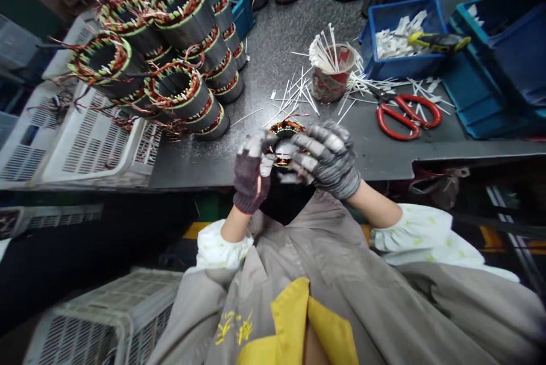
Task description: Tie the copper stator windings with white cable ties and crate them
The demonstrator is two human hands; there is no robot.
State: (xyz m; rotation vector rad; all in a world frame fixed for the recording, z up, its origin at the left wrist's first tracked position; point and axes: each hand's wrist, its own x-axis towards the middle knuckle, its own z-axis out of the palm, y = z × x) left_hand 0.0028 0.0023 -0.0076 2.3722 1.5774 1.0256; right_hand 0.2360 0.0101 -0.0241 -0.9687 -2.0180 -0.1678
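Close to the table's front edge, a ring-shaped motor stator (285, 128) with copper windings is between my two gloved hands. My left hand (252, 169), in a dark maroon glove with pale fingertips, grips its left side with bent fingers. On the right side, my right hand (330, 157), in a grey glove, has its fingers curled against the ring; they are slightly blurred. The far rim of the ring shows, while its sides are partly covered by my fingers. White cable ties (294, 92) lie scattered just beyond it.
Stacked stators (187, 115) stand at the left beside white plastic crates (91, 132). Ahead is a cup (330, 83) of cable ties. To the right are red-handled scissors (398, 120), a blue bin (409, 66) with white pieces and yellow-black cutters (439, 42), and teal bins (473, 95).
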